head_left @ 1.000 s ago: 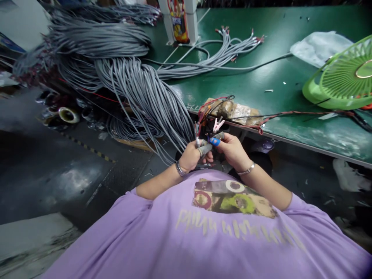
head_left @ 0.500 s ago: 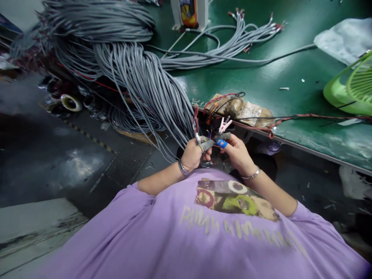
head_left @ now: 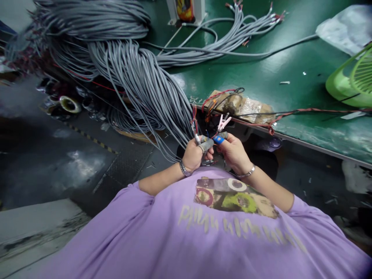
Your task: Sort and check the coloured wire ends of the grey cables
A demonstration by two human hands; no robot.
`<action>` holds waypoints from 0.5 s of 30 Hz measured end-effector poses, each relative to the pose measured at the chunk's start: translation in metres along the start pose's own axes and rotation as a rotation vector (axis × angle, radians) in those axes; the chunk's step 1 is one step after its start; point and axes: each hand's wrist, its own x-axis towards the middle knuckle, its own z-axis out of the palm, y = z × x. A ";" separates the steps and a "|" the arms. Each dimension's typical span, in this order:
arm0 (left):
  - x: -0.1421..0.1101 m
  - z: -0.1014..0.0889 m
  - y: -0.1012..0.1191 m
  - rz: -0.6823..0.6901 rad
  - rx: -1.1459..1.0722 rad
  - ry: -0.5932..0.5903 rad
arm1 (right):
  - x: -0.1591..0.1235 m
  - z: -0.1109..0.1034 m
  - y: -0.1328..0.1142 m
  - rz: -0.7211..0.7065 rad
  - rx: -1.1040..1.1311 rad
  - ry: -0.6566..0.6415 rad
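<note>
My left hand (head_left: pixel 194 154) is closed round the end of a grey cable (head_left: pixel 195 133) whose thin coloured wires stick up above my fist. My right hand (head_left: pixel 232 150) is closed too, its taped fingertips pinching those wires right next to the left thumb. A pink alligator clip (head_left: pixel 223 122) stands just above my right fingers, on red and black leads that run to a taped block (head_left: pixel 244 105) at the green table's edge. The cable comes out of a thick grey cable bundle (head_left: pixel 151 89) hanging off the table to my left. Both wrists wear bracelets.
The green table (head_left: pixel 261 73) holds more grey cables with stripped ends (head_left: pixel 232 35), a green fan (head_left: pixel 353 79) at the right and a clear plastic bag (head_left: pixel 345 29). Tape rolls (head_left: pixel 69 104) and cable coils lie on the dark floor at the left.
The view has tilted down and shifted a little. My hands stay together at the cable end, with small finger movements on the wires.
</note>
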 end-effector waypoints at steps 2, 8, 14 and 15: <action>-0.001 0.001 0.001 0.003 -0.037 0.021 | -0.001 0.001 0.000 0.002 0.017 -0.006; -0.002 0.002 -0.001 -0.026 -0.042 0.015 | -0.005 0.007 0.000 -0.010 0.075 0.015; -0.003 0.000 -0.004 -0.040 0.023 -0.036 | 0.000 0.005 -0.004 0.030 0.195 0.121; -0.003 -0.001 -0.005 -0.030 0.008 -0.022 | 0.002 0.001 -0.004 0.044 0.241 0.129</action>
